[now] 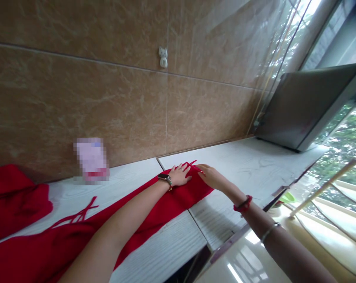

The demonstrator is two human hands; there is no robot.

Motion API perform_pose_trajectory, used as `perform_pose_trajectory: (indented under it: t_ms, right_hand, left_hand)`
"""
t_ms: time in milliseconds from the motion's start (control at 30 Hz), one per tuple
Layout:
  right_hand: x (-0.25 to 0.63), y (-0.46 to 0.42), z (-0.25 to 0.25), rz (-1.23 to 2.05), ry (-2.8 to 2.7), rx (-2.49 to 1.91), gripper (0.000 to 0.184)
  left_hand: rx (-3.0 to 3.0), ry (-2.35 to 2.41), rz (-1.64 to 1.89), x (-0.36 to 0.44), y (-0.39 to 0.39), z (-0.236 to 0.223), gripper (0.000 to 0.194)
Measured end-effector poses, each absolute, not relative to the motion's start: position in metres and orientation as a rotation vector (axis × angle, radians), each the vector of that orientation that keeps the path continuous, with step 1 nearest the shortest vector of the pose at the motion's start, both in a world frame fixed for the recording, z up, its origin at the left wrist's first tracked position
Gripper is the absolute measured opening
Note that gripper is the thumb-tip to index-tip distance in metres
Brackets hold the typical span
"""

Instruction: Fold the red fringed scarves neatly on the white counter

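A long red cloth (166,214) with thin ties lies stretched along a white wooden surface. My left hand (180,175), with a ring and a dark watch at the wrist, lies flat on its far end, fingers spread. Beside it my right hand (210,175) touches the cloth's far right edge, fingers loosely bent and apart, palm hidden. A narrow red strip sticks out beyond the fingertips of both hands. More red ties (80,214) lie loose on the surface to the left.
Another red cloth bundle (15,200) sits at the far left. A blurred pinkish package (92,159) leans on the brown tiled wall (122,106). A dark grey box-like appliance (301,106) stands at the right end of the white surface (239,161). A wooden-railed rack (319,196) is lower right.
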State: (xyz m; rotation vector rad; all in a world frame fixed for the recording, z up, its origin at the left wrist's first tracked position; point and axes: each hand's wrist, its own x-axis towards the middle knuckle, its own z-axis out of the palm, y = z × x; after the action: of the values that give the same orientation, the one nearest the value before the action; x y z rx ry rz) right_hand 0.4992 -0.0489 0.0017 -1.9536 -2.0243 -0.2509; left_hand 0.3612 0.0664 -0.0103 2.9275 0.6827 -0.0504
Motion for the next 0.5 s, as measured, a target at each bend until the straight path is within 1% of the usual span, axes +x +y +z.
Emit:
perform_pose_trajectory:
  t_ms: [133, 267, 400, 500]
  right_hand:
    - [0.49, -0.043, -0.028, -0.347, -2.221, -2.072, 0.037]
    - [0.486, -0.06, -0.048, -0.567, -2.293, -2.11, 0.042]
    - [0.477, -0.077, -0.045, -0.652, -2.103, -2.197, 0.049]
    - [0.468, -0.074, -0.029, -0.634, -2.052, -2.155, 0.046]
  left_hand:
    - [2.952, 0.654, -0.027, 0.358, 0.066, -0.01, 0.063]
    - [2.959, 0.55, -0.092, 0.352, 0.061, -0.008, 0.065]
    - [2.947, 0.448, -0.083, 0.349, 0.054, -0.007, 0.065]
    - [2.962, 0.485, 0.091, 0.343, 0.049, -0.001, 0.058]
